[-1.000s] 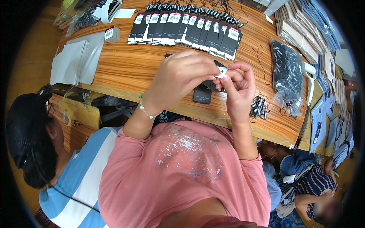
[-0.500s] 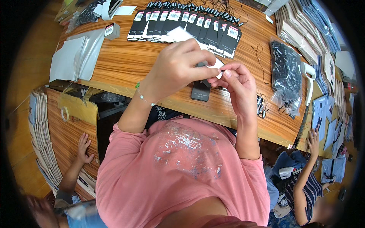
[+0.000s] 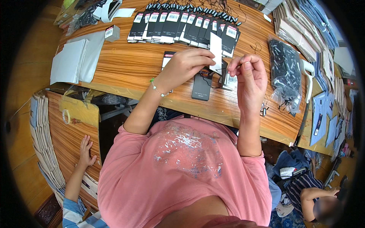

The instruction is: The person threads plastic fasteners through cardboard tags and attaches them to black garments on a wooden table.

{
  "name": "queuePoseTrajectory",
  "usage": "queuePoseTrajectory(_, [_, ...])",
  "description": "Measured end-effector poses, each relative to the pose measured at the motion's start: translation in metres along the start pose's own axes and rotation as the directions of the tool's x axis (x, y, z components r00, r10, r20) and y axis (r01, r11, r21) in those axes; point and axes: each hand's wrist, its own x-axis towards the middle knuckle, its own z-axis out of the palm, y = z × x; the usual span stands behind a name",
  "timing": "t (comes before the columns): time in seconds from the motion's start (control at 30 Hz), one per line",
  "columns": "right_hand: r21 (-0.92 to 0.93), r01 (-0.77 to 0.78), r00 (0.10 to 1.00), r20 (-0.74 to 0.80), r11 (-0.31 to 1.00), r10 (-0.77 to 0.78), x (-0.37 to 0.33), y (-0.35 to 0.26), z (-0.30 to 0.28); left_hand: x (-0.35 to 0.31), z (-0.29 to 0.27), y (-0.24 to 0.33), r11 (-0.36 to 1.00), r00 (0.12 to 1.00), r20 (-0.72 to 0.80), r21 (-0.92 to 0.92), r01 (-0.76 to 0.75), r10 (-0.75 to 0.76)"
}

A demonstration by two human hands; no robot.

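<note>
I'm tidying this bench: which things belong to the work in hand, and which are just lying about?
Seemingly in use:
white tag
thin black cord
row of black tags
clear bag of black cords

Likely aside:
small box
white sheets
white handled device

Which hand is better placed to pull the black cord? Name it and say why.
Probably the right hand: it pinches the black cord, which stretches toward the white tag. The left hand is occupied holding that tag.
</note>
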Motion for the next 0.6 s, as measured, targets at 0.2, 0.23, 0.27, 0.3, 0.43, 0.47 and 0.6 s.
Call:
queuePoseTrajectory(0.2, [0.052, 0.002, 1.000, -0.002, 0.999, -0.002, 0.008, -0.002, 0.009, -0.023, 0.017, 0.020, 0.990, 0.923, -0.357, -0.036, 0.137, -0.141])
queuePoseTrajectory(0.23, [0.052, 0.005, 1.000, -0.006, 0.999, -0.005, 0.009, -0.003, 0.011, -0.030, 0.020, 0.024, 0.985, 0.949, -0.263, -0.028, 0.169, -0.170])
queuePoseTrajectory(0.27, [0.051, 0.008, 1.000, -0.009, 0.999, -0.008, 0.009, -0.004, 0.012, -0.035, 0.023, 0.028, 0.980, 0.965, -0.168, -0.018, 0.200, -0.200])
queuePoseTrajectory(0.3, [0.050, 0.011, 1.000, -0.013, 0.999, -0.011, 0.009, -0.005, 0.014, -0.036, 0.025, 0.031, 0.973, 0.971, -0.070, -0.005, 0.229, -0.229])
queuePoseTrajectory(0.43, [0.098, 0.038, 0.999, 0.013, 0.994, -0.040, 0.004, -0.012, 0.018, -0.021, 0.031, 0.026, 0.959, 0.901, -0.342, 0.004, 0.284, -0.266])
queuePoseTrajectory(0.47, [0.097, 0.045, 0.999, 0.019, 0.994, -0.047, 0.003, -0.013, 0.018, -0.015, 0.028, 0.027, 0.961, 0.887, -0.384, -0.004, 0.277, -0.258])
queuePoseTrajectory(0.6, [0.103, 0.075, 0.997, 0.026, 0.992, -0.078, 0.003, -0.022, 0.020, -0.013, 0.023, 0.026, 0.593, 0.784, -0.025, -0.669, 0.448, -0.620])
